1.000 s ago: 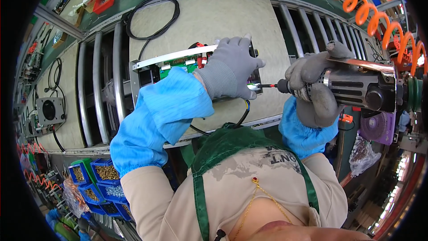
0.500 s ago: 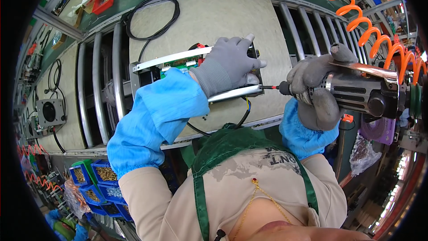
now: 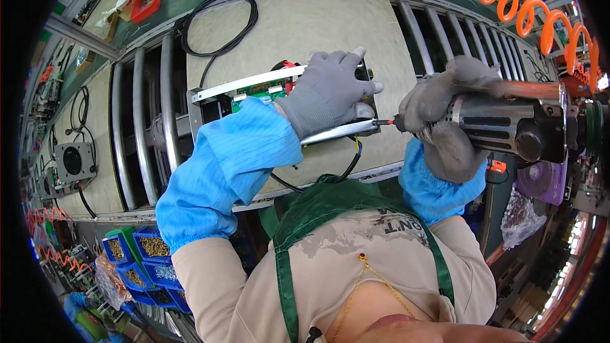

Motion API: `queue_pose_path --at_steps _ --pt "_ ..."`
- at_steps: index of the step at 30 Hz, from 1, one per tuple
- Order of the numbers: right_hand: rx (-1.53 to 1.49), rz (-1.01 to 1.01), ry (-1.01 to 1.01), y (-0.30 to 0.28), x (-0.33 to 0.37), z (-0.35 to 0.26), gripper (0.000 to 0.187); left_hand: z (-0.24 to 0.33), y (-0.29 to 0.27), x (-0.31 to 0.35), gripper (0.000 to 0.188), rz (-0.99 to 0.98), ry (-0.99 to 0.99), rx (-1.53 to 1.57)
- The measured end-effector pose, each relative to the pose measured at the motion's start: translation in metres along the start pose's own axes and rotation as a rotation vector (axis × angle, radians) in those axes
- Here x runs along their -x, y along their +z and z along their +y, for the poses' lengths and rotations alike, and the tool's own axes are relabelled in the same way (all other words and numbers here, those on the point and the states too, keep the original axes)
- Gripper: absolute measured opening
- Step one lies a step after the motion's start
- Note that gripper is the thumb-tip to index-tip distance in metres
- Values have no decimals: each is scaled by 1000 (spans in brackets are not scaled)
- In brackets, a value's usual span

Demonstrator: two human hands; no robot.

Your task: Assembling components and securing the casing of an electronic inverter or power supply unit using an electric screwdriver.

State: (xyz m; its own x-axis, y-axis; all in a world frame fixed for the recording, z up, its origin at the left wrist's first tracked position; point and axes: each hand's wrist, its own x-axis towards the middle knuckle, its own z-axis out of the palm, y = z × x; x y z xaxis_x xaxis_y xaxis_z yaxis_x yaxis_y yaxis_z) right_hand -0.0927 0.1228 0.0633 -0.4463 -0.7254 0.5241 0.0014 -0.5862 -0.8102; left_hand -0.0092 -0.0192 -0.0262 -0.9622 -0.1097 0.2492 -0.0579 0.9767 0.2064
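My left hand (image 3: 330, 89), in a grey glove, lies across the right end of an open electronic unit (image 3: 254, 89). Its fingers are spread over the unit's edges and hold it on the pale board. White metal rails (image 3: 337, 132) flank a green circuit board (image 3: 264, 93), partly hidden under my hand and sleeve. At the right, my gloved right hand (image 3: 441, 121) is wrapped round a black and silver power screwdriver (image 3: 502, 124). The red-banded bit (image 3: 387, 122) points left, its tip at the near rail's right end; whether it sits in a screw I cannot tell.
A black cable coil (image 3: 219, 25) lies behind the unit on the pale board (image 3: 318, 19). Metal rollers (image 3: 139, 127) flank the board. An orange coiled hose (image 3: 508, 0) hangs at upper right. Blue bins (image 3: 152, 246) of fasteners stand at lower left, a red tray (image 3: 147, 0) at far left.
The power screwdriver in my right hand has shifted slightly left and up in view, and the hand is blurred. The orange hose has swung upward. My left hand stays on the unit.
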Motion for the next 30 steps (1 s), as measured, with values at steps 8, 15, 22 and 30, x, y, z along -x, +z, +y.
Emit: queue_pose_path --at_steps 8,15,22,30 --pt "-50 28 133 2 -1 -3 64 1 -2 4 48 -2 -24 16" --pt "112 -6 -3 -3 -12 5 68 20 -72 50 46 372 -151 447" --pt "85 -232 -7 -10 -23 9 67 53 -9 211 28 23 -788 1175" --pt "-46 -290 52 -16 -23 12 65 73 153 158 16 -219 -1171 108"
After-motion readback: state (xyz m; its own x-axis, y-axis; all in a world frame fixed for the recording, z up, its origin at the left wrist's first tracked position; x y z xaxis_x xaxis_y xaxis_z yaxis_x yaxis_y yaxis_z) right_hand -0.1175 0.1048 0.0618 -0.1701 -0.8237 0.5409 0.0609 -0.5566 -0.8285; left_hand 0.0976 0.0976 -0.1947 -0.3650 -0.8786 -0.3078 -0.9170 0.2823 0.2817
